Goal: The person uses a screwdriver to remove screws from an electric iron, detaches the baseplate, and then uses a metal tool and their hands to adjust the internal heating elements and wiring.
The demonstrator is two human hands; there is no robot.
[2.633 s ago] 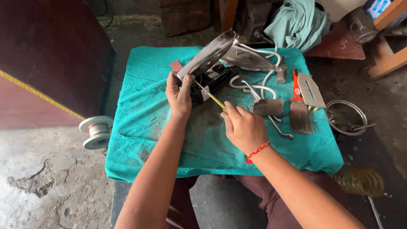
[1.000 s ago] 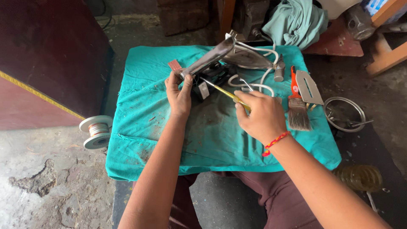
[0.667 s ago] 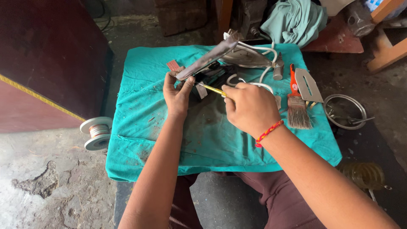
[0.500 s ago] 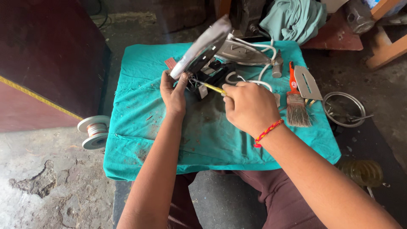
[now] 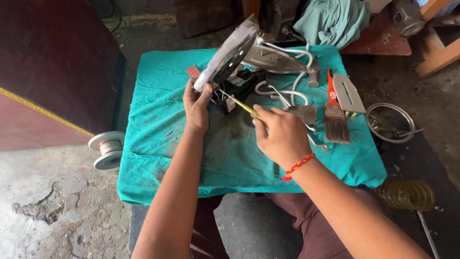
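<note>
My left hand [image 5: 196, 105] grips the rear end of a shiny metal clothes-iron soleplate [image 5: 226, 53], which is tilted up on edge over a teal cloth [image 5: 163, 129]. In my right hand [image 5: 280, 134] is a yellow-handled screwdriver [image 5: 239, 103]; its tip points into the underside of the plate near my left hand. A black iron body [image 5: 239, 86] lies just behind the tool. Where exactly the tip touches is hidden by the plate.
On the cloth lie a second metal iron cover [image 5: 273, 57], a white cord [image 5: 297, 72], a paintbrush with an orange handle [image 5: 335, 115] and a metal bracket [image 5: 349, 93]. A wire spool [image 5: 108, 149] sits at the left, a round metal tin [image 5: 390, 122] at the right.
The soleplate has tipped up more steeply in my left hand. My right hand with the screwdriver came back in from the right toward the plate's underside.
</note>
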